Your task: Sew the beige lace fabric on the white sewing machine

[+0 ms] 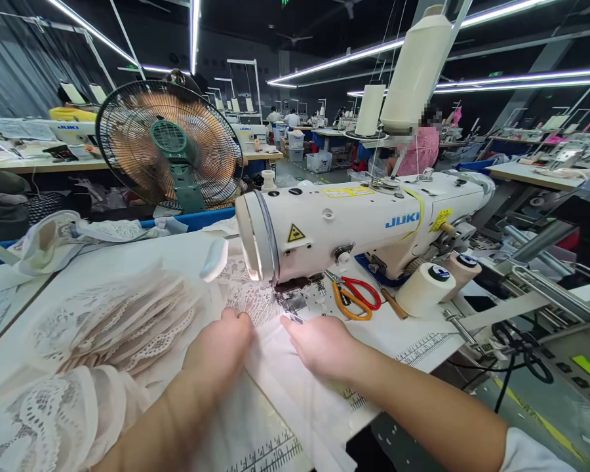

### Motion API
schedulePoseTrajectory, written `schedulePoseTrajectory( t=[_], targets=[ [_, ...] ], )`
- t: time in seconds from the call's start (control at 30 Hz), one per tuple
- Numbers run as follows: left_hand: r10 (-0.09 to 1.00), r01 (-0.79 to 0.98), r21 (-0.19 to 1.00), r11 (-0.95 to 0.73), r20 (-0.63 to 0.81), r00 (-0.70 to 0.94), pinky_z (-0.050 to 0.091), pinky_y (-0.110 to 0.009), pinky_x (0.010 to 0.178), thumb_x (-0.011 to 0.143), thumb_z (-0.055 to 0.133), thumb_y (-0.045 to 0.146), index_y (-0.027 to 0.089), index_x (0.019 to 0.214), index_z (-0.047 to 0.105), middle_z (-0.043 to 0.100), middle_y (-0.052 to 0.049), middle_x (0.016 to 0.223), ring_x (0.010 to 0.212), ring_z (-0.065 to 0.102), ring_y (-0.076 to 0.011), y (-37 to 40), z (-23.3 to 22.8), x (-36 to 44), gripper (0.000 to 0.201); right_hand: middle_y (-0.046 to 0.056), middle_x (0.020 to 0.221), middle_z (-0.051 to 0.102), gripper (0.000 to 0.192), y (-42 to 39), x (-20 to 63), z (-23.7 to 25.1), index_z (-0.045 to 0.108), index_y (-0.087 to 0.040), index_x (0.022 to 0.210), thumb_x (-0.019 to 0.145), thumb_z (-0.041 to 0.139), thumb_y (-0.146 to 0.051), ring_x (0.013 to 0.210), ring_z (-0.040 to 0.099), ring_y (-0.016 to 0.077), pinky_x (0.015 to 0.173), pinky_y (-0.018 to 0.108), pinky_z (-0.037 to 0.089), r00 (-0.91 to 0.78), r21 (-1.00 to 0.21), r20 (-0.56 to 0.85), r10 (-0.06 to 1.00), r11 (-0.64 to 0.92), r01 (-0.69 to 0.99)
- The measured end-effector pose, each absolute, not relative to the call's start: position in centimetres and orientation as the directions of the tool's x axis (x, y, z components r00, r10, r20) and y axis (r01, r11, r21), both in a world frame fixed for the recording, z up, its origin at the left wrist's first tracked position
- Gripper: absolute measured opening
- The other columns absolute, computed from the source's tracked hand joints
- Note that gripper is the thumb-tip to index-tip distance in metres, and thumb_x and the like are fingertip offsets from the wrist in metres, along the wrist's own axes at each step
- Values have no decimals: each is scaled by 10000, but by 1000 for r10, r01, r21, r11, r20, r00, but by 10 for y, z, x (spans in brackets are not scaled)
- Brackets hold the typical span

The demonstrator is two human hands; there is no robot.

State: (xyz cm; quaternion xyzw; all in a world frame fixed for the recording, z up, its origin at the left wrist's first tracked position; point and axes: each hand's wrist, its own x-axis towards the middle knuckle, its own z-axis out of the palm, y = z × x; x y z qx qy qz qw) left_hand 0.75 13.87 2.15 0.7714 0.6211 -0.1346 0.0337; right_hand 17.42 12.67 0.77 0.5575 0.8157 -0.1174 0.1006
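Now, white fabric (280,367) pinched by left hand (222,344) and right hand (319,344); best fed flat, unstretched, toward sewing machine (314,229) at one o'clock.

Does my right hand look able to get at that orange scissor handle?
Probably yes: nothing visible blocks the way from your right hand to the nearby orange handle, though the hand would likely need to leave the white cloth.

The left hand (221,344) curls near the right hand (319,344), forearms (417,400) converging.
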Motion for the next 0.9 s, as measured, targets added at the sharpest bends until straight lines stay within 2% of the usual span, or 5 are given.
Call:
schedulePoseTrajectory(
  t=[0.37,0.53,0.7,0.8,0.9],
  targets=[
    [971,952,-230,-202,-173,164,414,-310,508,948,311,202,108,908,609,590,-140,896,647,622,-250,147,24,6,315,72,797,673,573,124,190,-1,484,-208,1362,799,505,-109,639,587,216,461,279,279,-408,-170,-272,871,374,912],
    [976,946,-242,-217,-73,205,412,-301,490,944,310,198,104,916,617,600,-125,878,664,625,-251,141,27,7,322,84,950,652,478,111,212,-7,527,-222,1295,833,453,-125,772,591,217,509,294,276,-465,-223,-167,870,425,877],
    [884,883,-113,-456,-169,435,533,-356,783,931,427,230,70,1153,605,608,-178,1168,1021,615,-288,124,19,24,326,82,930,593,476,91,232,-6,501,-240,1334,870,429,-163,783,542,219,589,304,337,-554,-234,-126,823,518,823],
    [791,806,-78,-587,-270,549,444,-420,1018,906,516,316,23,1357,472,451,-221,1425,1294,433,-361,115,11,34,539,68,934,561,420,81,239,-10,556,-225,1235,843,446,-122,794,500,203,607,293,347,-615,-251,-91,783,580,775],
    [759,777,-93,-623,-314,571,406,-487,1056,934,465,320,-3,1419,371,345,-239,1484,1365,315,-406,109,8,40,590,60,920,544,393,75,243,-16,582,-215,1160,805,473,-87,797,472,193,615,284,344,-641,-260,-58,765,608,750]
  ],
)
